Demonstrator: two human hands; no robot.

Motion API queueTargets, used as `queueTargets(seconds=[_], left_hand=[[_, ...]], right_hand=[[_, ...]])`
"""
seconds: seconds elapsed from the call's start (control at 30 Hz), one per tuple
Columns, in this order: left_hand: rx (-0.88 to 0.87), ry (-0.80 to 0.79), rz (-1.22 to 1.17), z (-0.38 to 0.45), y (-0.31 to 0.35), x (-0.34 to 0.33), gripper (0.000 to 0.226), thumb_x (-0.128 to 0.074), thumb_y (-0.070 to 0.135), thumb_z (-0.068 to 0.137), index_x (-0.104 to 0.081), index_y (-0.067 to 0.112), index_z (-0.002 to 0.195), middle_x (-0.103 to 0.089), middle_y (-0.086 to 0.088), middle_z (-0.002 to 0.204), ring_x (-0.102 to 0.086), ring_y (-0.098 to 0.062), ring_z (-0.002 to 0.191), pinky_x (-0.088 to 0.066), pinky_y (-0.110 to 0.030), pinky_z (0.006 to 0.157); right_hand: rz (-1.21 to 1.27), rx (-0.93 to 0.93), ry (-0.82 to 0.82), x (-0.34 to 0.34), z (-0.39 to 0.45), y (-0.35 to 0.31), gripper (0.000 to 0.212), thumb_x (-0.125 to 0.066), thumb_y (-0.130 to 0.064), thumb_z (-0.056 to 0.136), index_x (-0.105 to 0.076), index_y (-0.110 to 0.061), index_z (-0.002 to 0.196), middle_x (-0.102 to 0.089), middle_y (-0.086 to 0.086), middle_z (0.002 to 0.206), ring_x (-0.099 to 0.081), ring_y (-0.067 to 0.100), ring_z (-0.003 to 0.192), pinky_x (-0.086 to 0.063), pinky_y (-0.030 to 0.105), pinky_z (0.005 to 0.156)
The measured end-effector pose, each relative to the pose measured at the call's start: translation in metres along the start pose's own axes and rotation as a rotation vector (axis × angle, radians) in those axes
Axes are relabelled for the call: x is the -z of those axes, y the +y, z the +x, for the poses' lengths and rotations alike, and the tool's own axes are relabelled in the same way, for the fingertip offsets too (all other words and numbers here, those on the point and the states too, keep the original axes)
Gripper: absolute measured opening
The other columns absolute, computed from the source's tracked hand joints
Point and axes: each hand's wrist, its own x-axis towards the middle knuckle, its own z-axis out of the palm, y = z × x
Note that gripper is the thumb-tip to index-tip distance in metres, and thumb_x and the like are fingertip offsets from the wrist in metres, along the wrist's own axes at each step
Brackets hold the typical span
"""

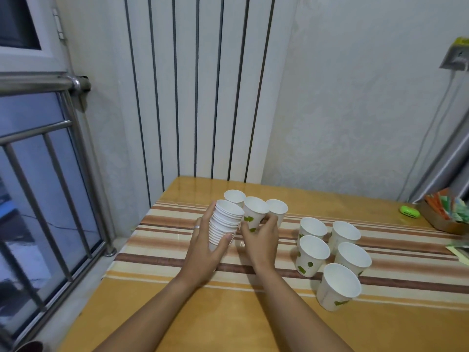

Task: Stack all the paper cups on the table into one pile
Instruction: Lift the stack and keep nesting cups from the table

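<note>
- Cups are the matter on this tabletop point(152, 313), which carries a striped cloth point(253, 273) across its middle.
- The left hand point(205, 247) is closed around a pile point(224, 224) of nested cups, fingers on the far side and thumb on the near side. The pile leans a little to the left, mouth up and towards the wall, so its long axis goes from the palm up and away from the person.
- The right hand point(261, 240) is wrapped around one cup point(255, 213) with green marks, just beside the pile. This cup stands mouth up, and I cannot tell if its base is on the cloth or just off it.
- Two more cups stand behind: the back cup point(234, 196) and the third cup point(278, 209), both upright and very close to the held one.
- Five cups point(330, 252) stand upright in a group on the right, well apart from the hands.
- I judge the step in hand is to bring the held cup onto the pile. To do it well, the person should lift it clear of its neighbours, turn its axis to match the lean of the pile, then put the base into the top mouth and press lightly.
- A soft grip is better, since such thin walls probably bend easily.
- A risk is that the right hand knocks the third cup.
- At the far right lie a green case point(409, 212) and a box point(446, 212) of packets, which play no part.
</note>
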Motion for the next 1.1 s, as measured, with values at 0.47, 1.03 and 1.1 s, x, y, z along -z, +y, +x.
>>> queueTargets(seconds=[0.47,1.03,1.1], left_hand=[[0.039,-0.041,0.0,-0.009,0.015,0.003,0.084,-0.07,0.037,0.103,-0.017,0.052,0.165,-0.034,0.024,0.166,-0.032,-0.01,0.157,-0.032,-0.042,0.126],[0.013,-0.023,0.014,-0.007,0.016,0.007,0.086,-0.07,0.039,0.102,-0.013,0.057,0.164,-0.026,0.05,0.159,-0.03,-0.008,0.158,-0.031,-0.038,0.125],[0.028,0.005,0.001,-0.005,0.015,0.008,0.088,-0.072,0.036,0.101,-0.015,0.054,0.165,-0.029,0.039,0.164,-0.032,-0.006,0.156,-0.032,-0.036,0.124]], right_hand=[[0.207,0.175,-0.076,0.034,-0.014,-0.067,0.047,-0.077,-0.04,0.086,-0.051,-0.02,0.12,-0.065,-0.004,0.113,-0.062,0.019,0.108,-0.052,0.033,0.089],[0.259,0.042,-0.371,0.025,-0.02,-0.056,0.036,-0.072,-0.048,0.094,-0.059,-0.026,0.119,-0.066,-0.012,0.118,-0.062,0.0,0.11,-0.048,0.02,0.087],[0.252,0.062,-0.372,0.023,-0.016,-0.055,0.042,-0.067,-0.059,0.092,-0.059,-0.029,0.121,-0.065,-0.012,0.121,-0.061,0.001,0.113,-0.05,0.023,0.093]])
